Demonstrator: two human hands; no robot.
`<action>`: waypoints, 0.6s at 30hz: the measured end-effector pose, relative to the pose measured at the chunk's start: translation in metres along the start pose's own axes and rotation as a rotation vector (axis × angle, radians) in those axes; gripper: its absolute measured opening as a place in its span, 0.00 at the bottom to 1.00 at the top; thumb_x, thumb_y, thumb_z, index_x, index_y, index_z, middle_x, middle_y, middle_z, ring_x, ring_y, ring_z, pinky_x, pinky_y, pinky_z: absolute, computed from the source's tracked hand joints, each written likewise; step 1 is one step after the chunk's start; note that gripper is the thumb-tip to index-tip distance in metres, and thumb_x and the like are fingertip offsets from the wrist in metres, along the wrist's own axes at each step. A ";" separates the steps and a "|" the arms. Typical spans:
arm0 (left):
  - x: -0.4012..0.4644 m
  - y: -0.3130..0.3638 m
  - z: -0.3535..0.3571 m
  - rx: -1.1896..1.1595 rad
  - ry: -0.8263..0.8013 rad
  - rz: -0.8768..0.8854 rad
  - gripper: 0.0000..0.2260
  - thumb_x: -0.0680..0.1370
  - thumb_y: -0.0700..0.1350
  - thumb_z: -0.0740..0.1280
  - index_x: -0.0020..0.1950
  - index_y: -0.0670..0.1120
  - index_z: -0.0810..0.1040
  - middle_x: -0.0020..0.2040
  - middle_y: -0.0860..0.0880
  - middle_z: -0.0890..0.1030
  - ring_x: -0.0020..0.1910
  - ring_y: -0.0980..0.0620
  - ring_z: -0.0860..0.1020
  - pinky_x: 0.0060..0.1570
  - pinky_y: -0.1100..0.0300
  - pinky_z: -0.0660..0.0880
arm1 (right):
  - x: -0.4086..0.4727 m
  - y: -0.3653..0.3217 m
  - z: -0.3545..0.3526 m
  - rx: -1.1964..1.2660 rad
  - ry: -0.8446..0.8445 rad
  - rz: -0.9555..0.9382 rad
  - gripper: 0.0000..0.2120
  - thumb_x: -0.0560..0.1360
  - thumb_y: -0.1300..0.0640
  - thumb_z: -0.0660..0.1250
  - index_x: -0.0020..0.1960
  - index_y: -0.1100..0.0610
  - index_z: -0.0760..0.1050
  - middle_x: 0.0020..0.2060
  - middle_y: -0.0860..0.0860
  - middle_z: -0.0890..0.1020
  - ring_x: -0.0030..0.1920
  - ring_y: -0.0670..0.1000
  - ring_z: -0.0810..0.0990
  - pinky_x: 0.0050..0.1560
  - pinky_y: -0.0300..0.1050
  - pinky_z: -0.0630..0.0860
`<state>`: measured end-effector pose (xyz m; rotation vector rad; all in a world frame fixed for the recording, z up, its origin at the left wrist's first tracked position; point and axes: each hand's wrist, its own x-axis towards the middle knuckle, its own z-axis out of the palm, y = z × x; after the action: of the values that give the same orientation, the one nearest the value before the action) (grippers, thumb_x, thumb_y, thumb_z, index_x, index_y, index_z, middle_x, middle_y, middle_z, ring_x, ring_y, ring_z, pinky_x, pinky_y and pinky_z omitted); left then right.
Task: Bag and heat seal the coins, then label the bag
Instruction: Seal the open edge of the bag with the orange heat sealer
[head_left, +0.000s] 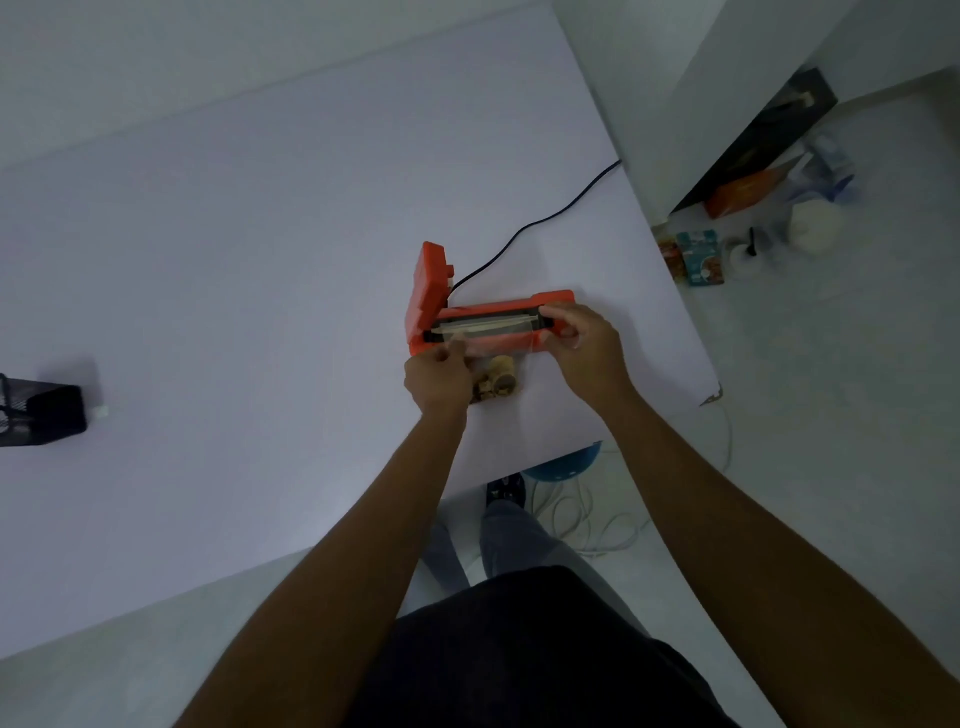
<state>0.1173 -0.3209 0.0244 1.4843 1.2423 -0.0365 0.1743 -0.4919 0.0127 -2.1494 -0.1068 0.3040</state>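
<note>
We've got the clear bag (498, 332) laid across the open orange heat sealer (467, 317), left hand (439, 376) and right hand (584, 345) pinching its ends. Coins (496, 384) sit bunched at the bag's bottom on the tabletop (234, 260); the plastic's edges are tough to make out.

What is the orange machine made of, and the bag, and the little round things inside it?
The orange sealer looks like hard plastic: smooth, one even colour, moulded corners. The bag seems thin clear plastic film, since the sealer shows through it and it glints. The coins look like dull brownish metal, though they are too blurred to be sure.
</note>
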 end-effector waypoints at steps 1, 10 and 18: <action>-0.001 0.000 0.000 0.014 0.003 0.024 0.09 0.78 0.44 0.68 0.38 0.50 0.79 0.40 0.47 0.84 0.40 0.46 0.85 0.44 0.50 0.83 | 0.000 0.002 0.002 -0.010 0.017 -0.019 0.16 0.73 0.68 0.71 0.61 0.60 0.81 0.59 0.56 0.82 0.53 0.47 0.77 0.55 0.25 0.73; -0.004 0.012 0.003 0.092 0.056 0.163 0.06 0.79 0.39 0.66 0.44 0.46 0.79 0.42 0.49 0.81 0.38 0.51 0.80 0.47 0.55 0.81 | 0.004 0.015 0.006 0.020 0.054 -0.011 0.16 0.73 0.69 0.69 0.59 0.58 0.82 0.57 0.55 0.82 0.45 0.43 0.77 0.54 0.30 0.76; -0.019 0.024 0.006 -0.022 -0.153 0.342 0.06 0.80 0.43 0.67 0.51 0.41 0.80 0.40 0.47 0.83 0.30 0.54 0.83 0.29 0.59 0.80 | 0.004 0.015 0.005 0.069 0.054 0.014 0.15 0.74 0.71 0.68 0.58 0.59 0.82 0.52 0.54 0.82 0.46 0.50 0.77 0.53 0.32 0.77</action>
<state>0.1294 -0.3328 0.0505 1.6251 0.8533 0.0905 0.1767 -0.4956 -0.0030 -2.0889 -0.0492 0.2536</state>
